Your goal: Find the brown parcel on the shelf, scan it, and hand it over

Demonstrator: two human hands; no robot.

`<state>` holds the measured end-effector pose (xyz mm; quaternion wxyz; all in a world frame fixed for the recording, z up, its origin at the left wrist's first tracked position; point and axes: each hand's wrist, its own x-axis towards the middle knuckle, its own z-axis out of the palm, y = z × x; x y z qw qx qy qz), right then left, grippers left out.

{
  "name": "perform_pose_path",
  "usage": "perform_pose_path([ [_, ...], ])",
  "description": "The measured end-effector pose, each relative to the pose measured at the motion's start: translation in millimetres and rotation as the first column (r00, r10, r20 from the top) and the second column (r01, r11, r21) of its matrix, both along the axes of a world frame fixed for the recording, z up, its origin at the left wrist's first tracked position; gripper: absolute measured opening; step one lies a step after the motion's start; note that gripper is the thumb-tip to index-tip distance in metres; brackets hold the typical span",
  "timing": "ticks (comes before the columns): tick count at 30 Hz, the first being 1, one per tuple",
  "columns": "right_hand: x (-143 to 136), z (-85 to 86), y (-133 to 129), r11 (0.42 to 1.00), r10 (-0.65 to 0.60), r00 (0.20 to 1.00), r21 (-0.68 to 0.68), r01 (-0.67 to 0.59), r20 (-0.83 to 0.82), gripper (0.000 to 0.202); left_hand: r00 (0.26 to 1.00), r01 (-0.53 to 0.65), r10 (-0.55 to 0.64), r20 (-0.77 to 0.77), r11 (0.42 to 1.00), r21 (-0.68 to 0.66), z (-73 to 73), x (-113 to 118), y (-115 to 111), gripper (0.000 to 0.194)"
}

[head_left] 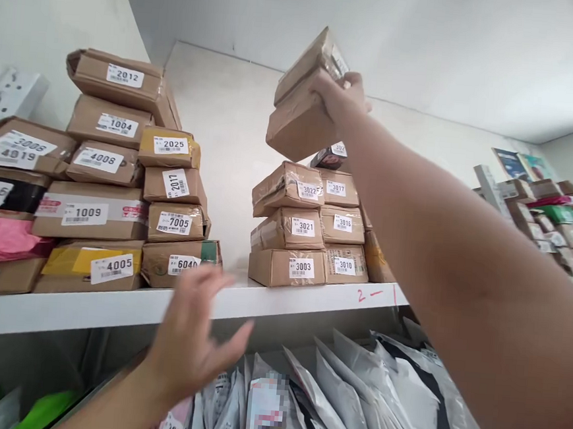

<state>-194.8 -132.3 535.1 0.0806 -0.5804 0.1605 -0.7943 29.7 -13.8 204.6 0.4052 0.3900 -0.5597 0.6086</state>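
Observation:
My right hand [343, 96] is raised high and grips what look like two brown cardboard boxes [298, 126], one on top of the other, by their right side. They are tilted above a stack of labelled cardboard boxes [285, 231] on the white shelf [264, 300]. Beneath and behind my right hand, a small dark box [329, 157] lies on that stack. My left hand [190, 339], slightly blurred, is held in front of the shelf edge with its fingers apart and nothing in it. Nearest to its fingertips is the box labelled 6040 [161, 264].
A taller stack of parcels [93, 209] fills the shelf's left part, with a gap before the middle stack. Grey-white mailing bags [347, 384] stand packed on the level below, with green bags [45, 410] at lower left. More parcels [558, 223] are piled farther right.

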Motion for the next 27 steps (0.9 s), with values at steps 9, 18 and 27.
perform_pose_path([
  [9, 53.8, -29.0, -20.1, 0.991, -0.117, 0.982, 0.048, 0.126, -0.151, 0.083, 0.596, 0.446, 0.057, -0.801, 0.806, 0.389, 179.5, -83.1, -107.3, 0.102],
  [18, 88.6, -33.3, -30.9, 0.950, -0.296, 0.927, 0.029, 0.311, -0.229, 0.082, 0.534, 0.474, -0.010, -0.845, 0.831, 0.290, 183.1, -70.6, -126.0, 0.085],
  [27, 98.1, -38.8, -25.3, 0.945, -0.306, 0.924, 0.045, 0.324, -0.228, 0.084, 0.549, 0.486, -0.024, -0.836, 0.822, 0.295, 176.8, -67.9, -121.7, 0.085],
])
